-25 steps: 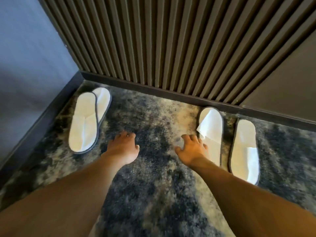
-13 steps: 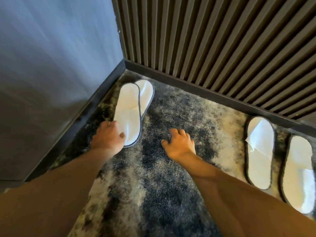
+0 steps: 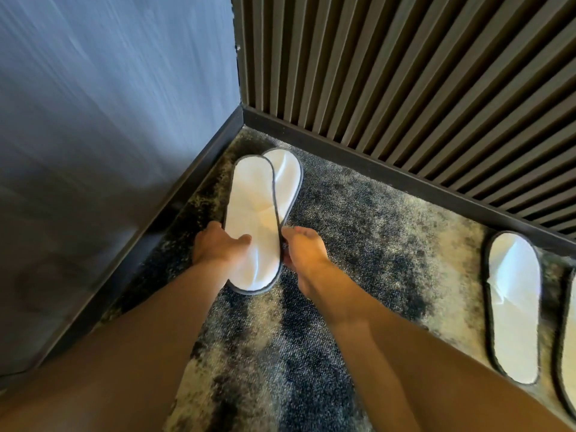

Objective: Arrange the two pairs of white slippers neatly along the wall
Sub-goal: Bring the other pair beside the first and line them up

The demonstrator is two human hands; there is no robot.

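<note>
Two white slippers with dark trim lie stacked in the corner of the carpet. The upper slipper (image 3: 251, 207) overlaps the lower slipper (image 3: 285, 179), which pokes out to the right. My left hand (image 3: 218, 246) grips the upper slipper's left edge, thumb on top. My right hand (image 3: 304, 251) pinches the heel end of the lower slipper at the right edge of the stack. The second pair sits at the right by the slatted wall: one slipper (image 3: 512, 304) fully seen, the other slipper (image 3: 570, 344) cut by the frame edge.
A slatted dark wall (image 3: 405, 73) with a black baseboard (image 3: 374, 165) runs along the back. A smooth grey wall (image 3: 109, 104) closes the left side. The floor is mottled grey and cream carpet (image 3: 358, 219).
Both hands moved left and forward onto the stacked pair. The left hand now grips the upper slipper and the right hand has taken the lower one. The view panned left.
</note>
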